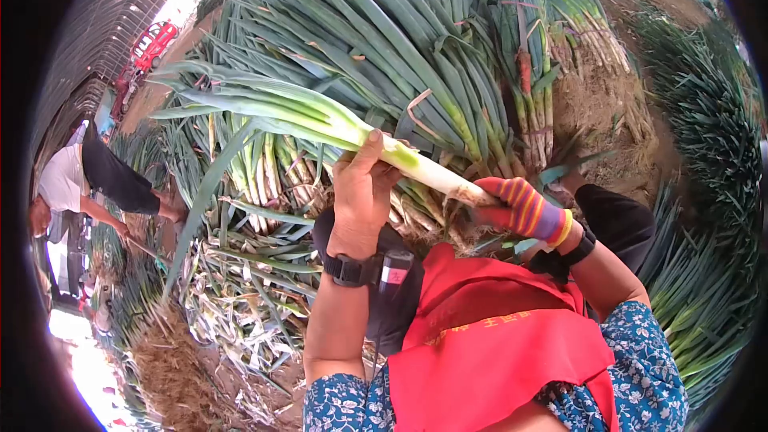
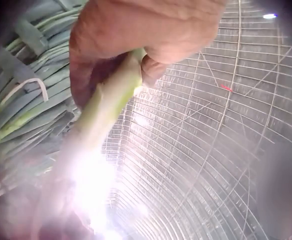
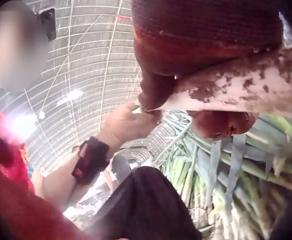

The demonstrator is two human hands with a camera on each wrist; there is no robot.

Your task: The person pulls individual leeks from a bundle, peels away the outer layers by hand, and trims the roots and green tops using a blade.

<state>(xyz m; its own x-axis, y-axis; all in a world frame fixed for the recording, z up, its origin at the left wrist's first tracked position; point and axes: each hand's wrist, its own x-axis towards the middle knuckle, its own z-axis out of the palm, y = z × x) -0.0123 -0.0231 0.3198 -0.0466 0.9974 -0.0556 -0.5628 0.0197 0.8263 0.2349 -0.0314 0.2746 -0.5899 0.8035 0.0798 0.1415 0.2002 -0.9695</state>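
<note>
The leek (image 1: 428, 172) is pinched by the left hand (image 1: 364, 194) and gripped near its root end by the right hand (image 1: 526, 211); light pressure is advised.

leek (image 1: 410, 158) | green leaves, soil-smeared white stem | held aslant, whole

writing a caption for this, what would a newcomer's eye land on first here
Probably the long leek held across the middle, bare left hand around its stem, striped-gloved right hand at its root end. Then the bright red apron below it, and the big heap of green-topped leeks behind.
</note>
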